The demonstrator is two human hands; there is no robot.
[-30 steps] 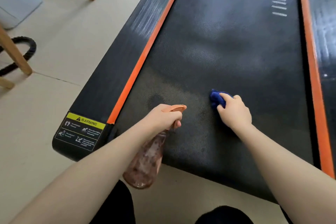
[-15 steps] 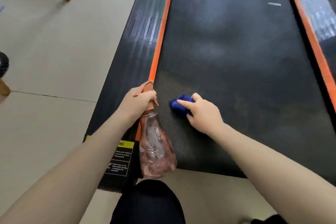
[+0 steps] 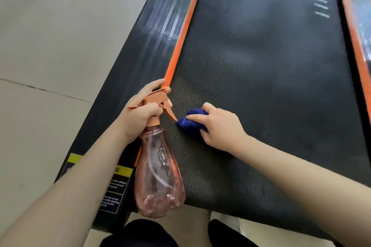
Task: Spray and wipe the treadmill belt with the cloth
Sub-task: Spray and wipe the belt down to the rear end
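Observation:
The black treadmill belt (image 3: 271,78) fills the right and centre of the view, with damp patches on its near part. My right hand (image 3: 220,126) presses a crumpled blue cloth (image 3: 190,123) onto the belt close to its left edge. My left hand (image 3: 140,114) grips the neck of a clear pink spray bottle (image 3: 158,176) with an orange trigger head. The bottle hangs over the belt's near left corner. Its trigger tip nearly touches the cloth.
An orange strip (image 3: 184,26) separates the belt from the dark left side rail (image 3: 144,46), which carries a yellow warning label (image 3: 118,182). A second orange strip (image 3: 353,26) runs along the right. Pale floor tiles (image 3: 50,56) lie to the left. My dark-clad knees (image 3: 140,232) are at the bottom.
My right hand has slid the cloth left across the belt to near the left orange strip. My left hand with the bottle moved left and turned more upright. The view shifted.

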